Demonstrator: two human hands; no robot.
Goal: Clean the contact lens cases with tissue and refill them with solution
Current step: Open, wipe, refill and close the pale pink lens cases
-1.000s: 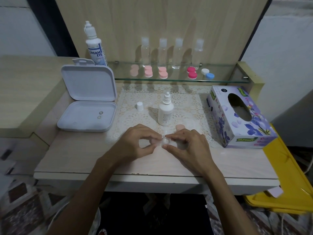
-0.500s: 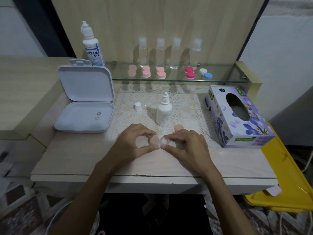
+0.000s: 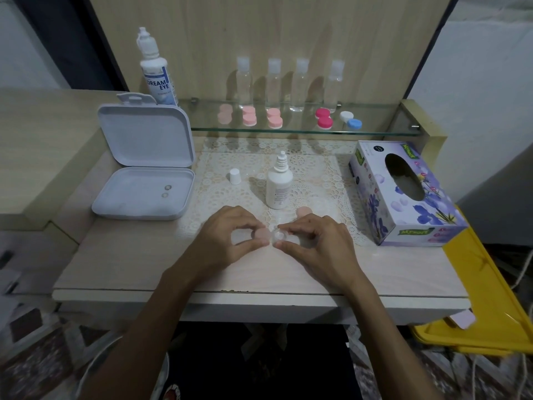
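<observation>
An open white box (image 3: 144, 180) lay at the left of the desk (image 3: 121, 264). A pale pink cap (image 3: 262, 235) was pinched in the fingers of the left hand (image 3: 227, 241), just beside the clear lens case (image 3: 279, 235), which was clamped by the thumb and fingers of the right hand (image 3: 314, 243) low over the desk. The case was judged light, stiff and slippery when wet, best held by its rim. Behind stood the uncapped solution bottle (image 3: 278, 186); the tissue box (image 3: 403, 194) lay to the right.
</observation>
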